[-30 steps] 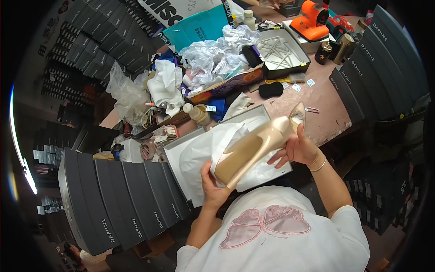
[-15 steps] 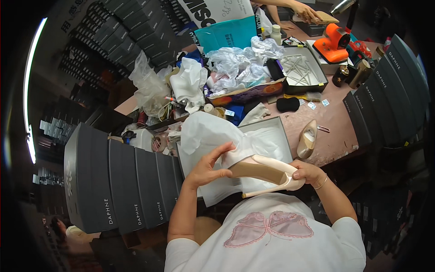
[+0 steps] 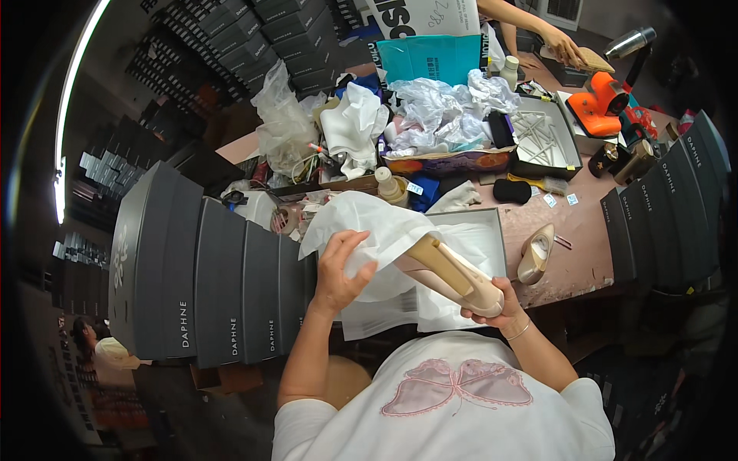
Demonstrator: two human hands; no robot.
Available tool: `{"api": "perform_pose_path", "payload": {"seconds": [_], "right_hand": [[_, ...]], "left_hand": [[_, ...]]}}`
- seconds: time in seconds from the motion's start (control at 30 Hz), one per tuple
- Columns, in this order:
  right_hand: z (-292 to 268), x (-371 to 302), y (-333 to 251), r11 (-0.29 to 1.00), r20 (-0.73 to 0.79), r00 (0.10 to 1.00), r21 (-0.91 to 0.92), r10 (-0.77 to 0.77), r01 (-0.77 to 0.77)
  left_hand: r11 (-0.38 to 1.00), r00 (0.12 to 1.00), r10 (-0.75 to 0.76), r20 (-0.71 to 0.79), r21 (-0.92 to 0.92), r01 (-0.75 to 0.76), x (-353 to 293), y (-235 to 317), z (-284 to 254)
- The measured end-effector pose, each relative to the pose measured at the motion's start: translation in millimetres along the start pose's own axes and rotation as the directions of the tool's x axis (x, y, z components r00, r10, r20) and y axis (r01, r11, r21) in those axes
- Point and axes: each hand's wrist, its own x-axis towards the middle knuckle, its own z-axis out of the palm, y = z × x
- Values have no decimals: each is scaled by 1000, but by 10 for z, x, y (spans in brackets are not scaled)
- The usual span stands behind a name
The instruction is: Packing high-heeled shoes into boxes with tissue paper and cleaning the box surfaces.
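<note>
Beige shoe [image 3: 449, 278], near the frame's centre, has its front end under white paper [image 3: 377, 223]. Right hand [image 3: 505, 309] grasps the heel end; left hand [image 3: 337, 275] spreads its fingers at the paper. Best hold steady, easing paper without tearing.

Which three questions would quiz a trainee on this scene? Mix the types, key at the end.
1. Which hand grips the beige high-heeled pump? A) left, B) right, C) both.
2. True or false: the second beige pump lies inside the open grey shoebox.
3. Fill in: the crumpled white paper is to the ____ of the open box of white sticks in the picture.

Key:
1. B, the right hand.
2. False; the second beige pump lies on the pinkish tabletop.
3. Left.
</note>
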Motion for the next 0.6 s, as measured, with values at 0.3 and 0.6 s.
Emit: {"api": "perform_pose_path", "payload": {"seconds": [0.3,0.6], "right_hand": [[159,45,-167,956,-6,995,-277,99,-97],[731,178,-144,896,-76,996,-444,-52,13]], "left_hand": [[997,998,-42,-36,64,44,10,49,-125],[995,996,88,30,-59,-86,114,749,-187]]}}
